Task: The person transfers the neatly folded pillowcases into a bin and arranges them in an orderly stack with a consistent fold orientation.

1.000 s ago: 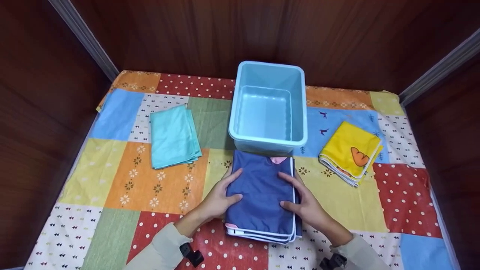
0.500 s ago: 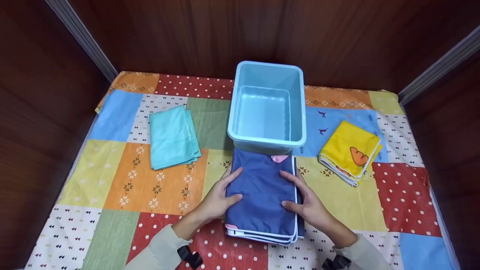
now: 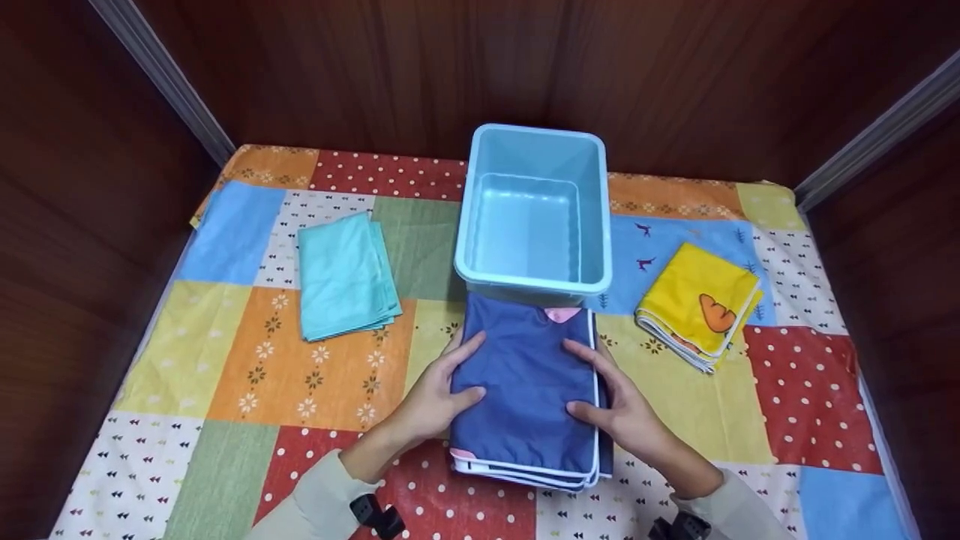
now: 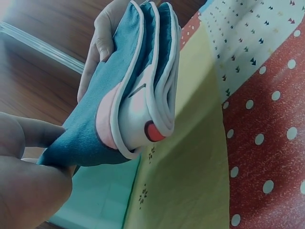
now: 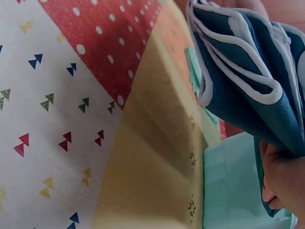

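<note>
A folded navy cloth [image 3: 525, 382] with white edging and small pink patches lies between my two hands in the head view. My left hand [image 3: 437, 394] grips its left side, thumb on top and the other fingers partly hidden beneath. On the opposite side my right hand [image 3: 624, 401] grips it the same way. Several stacked layers of the cloth [image 4: 90, 124] show in the left wrist view, held above the patchwork cover. The far end of the bundle overlaps the foot of a light blue plastic bin [image 3: 532, 283], whose inside holds nothing.
A folded turquoise cloth [image 3: 345, 274] lies to the left of the bin. To the right is a folded yellow cloth [image 3: 701, 300] with an orange print. The patchwork cover [image 3: 307, 382] spreads beneath everything, with dark wooden panels [image 3: 375, 75] at the back and sides.
The navy cloth's right side and my right hand have shifted slightly to the right, and its far edge sits a little closer to the bin. My left hand has barely moved.
</note>
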A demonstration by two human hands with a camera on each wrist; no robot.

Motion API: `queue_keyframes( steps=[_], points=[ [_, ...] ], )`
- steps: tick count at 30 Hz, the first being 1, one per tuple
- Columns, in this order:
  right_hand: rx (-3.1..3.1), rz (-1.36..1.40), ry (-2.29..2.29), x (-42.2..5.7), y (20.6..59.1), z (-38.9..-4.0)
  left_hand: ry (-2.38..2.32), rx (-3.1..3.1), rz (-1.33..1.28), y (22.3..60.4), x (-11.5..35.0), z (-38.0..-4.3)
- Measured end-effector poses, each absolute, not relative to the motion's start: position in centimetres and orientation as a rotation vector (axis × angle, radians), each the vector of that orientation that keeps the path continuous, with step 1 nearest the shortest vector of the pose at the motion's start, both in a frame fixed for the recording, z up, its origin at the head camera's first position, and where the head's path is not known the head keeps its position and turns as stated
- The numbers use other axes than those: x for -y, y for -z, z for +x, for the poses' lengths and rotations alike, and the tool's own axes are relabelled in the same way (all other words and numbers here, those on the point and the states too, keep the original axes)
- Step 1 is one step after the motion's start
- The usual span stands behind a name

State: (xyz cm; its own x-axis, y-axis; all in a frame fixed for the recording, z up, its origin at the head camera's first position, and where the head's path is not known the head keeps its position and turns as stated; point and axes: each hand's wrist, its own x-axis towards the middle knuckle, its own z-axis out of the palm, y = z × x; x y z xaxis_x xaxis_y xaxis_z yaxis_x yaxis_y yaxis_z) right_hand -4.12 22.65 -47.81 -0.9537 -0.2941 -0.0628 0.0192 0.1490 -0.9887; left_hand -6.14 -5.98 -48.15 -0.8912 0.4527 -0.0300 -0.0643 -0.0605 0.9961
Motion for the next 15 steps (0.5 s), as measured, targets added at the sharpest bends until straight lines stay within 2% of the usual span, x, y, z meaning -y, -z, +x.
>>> queue_keyframes(
  steps=[15],
  points=[
    [-2.176,-0.294,1.908,-22.6,46.5,-3.9,-2.025,-1.853,0.411,47.0,6.2,-6.0]
  ],
)
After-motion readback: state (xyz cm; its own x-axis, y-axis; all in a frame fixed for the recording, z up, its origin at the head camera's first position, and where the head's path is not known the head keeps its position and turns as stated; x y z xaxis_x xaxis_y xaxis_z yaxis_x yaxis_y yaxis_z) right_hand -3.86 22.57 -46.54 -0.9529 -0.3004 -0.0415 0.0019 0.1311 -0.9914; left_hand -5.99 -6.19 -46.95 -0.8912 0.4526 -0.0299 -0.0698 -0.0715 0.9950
